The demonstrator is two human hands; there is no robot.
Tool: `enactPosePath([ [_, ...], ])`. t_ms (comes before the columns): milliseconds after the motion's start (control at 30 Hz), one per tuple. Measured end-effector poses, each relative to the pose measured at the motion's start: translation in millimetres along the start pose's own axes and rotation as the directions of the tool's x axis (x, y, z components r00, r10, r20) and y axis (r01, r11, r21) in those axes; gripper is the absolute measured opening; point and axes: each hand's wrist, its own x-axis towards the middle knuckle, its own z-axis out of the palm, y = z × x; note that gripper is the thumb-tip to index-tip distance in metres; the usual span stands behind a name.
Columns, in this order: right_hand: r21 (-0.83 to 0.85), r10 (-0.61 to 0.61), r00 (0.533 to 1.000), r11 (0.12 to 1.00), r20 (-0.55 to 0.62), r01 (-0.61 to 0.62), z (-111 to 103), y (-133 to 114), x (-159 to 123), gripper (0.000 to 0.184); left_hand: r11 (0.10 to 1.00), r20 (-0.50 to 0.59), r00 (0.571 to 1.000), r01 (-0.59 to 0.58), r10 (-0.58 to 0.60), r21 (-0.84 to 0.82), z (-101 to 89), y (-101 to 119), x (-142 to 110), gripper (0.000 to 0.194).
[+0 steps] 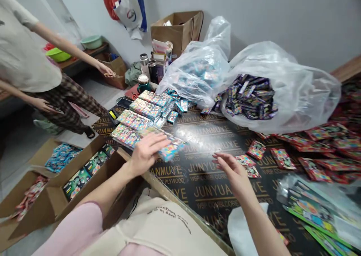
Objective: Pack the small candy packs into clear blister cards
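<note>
My left hand [146, 153] lies over the end of a row of flat, multicoloured packet strips [134, 120], with its fingers across a blurred strip [170, 150]. Whether it grips that strip I cannot tell. My right hand [231, 169] hangs just above the black plywood tabletop [203, 177], fingers loosely apart and holding nothing. Its nearest things are several small red-edged packets [249, 162]. A larger spread of red packets [318, 150] covers the table's right side.
Clear plastic bags of purple packets [248, 98] and blue packets [197, 73] stand at the table's back. Open cardboard boxes [81, 177] hold packets at lower left. A co-worker's hand [105, 70] holds small scissors beyond the table. Bottles [144, 64] stand behind.
</note>
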Motion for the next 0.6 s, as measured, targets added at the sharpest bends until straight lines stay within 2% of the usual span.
enactPosePath([
  [100,-0.14,-0.109,0.992,0.983,0.055,0.116,11,-13,-8,0.042,0.944,-0.068,0.997,0.05,-0.03,0.326,-18.4,-39,-25,0.055],
  [167,-0.283,-0.218,0.967,0.927,0.129,0.246,28,-44,-10,0.043,0.899,-0.074,0.994,0.103,-0.079,0.425,-19.6,-63,-46,0.055],
  [267,-0.487,-0.39,0.883,0.736,0.263,0.47,64,-123,6,0.058,0.836,-0.063,0.988,0.155,-0.143,0.527,-15.0,-88,-73,0.057],
  [333,-0.552,-0.541,0.806,0.607,0.241,0.573,88,-180,29,0.064,0.811,-0.036,0.986,0.154,-0.162,0.564,-12.6,-97,-87,0.056],
  [400,-0.553,-0.665,0.716,0.523,0.211,0.649,105,-223,55,0.069,0.809,0.011,0.986,0.132,-0.168,0.572,-12.4,-102,-96,0.054],
  [467,-0.526,-0.759,0.621,0.453,0.197,0.72,116,-244,76,0.071,0.817,0.051,0.984,0.112,-0.17,0.566,-13.3,-105,-103,0.053],
  [533,-0.496,-0.812,0.548,0.399,0.199,0.771,119,-246,88,0.072,0.821,0.065,0.982,0.109,-0.175,0.56,-13.4,-106,-106,0.053],
  [600,-0.488,-0.819,0.532,0.382,0.214,0.784,118,-241,93,0.074,0.827,0.069,0.981,0.113,-0.18,0.551,-12.1,-107,-105,0.052],
])
